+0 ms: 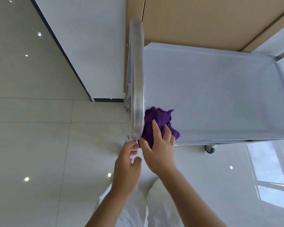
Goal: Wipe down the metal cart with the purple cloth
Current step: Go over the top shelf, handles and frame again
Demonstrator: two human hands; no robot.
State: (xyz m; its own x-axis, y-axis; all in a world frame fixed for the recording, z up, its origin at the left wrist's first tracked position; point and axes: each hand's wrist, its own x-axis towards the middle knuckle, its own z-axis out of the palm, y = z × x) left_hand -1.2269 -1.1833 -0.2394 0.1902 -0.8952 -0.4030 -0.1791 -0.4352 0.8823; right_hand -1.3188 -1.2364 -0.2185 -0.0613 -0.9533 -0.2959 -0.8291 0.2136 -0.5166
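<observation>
The purple cloth (159,123) lies bunched in the metal cart's (220,89) near-left tray corner, beside the handle bar (138,82). The right hand (159,149) presses flat on it, fingers spread; the left hand (127,163) hovers loosely open, gripping nothing.

Our two bare forearms reached forward from the bottom of the view and drew close together, the wrists nearly side by side. Our right hand (159,149) lay palm down with its fingers (156,126) spread and extended, pressed flat onto the purple cloth (159,118), the thumb splayed out toward the left. Our left hand (127,163) sat just beside it and a little nearer to us, loosely curled with nothing gripped, its fingertips (133,143) pointing forward and its thumb bent inward toward the right hand. Both wrists were fairly straight, the right arm angled in from the lower right.
</observation>
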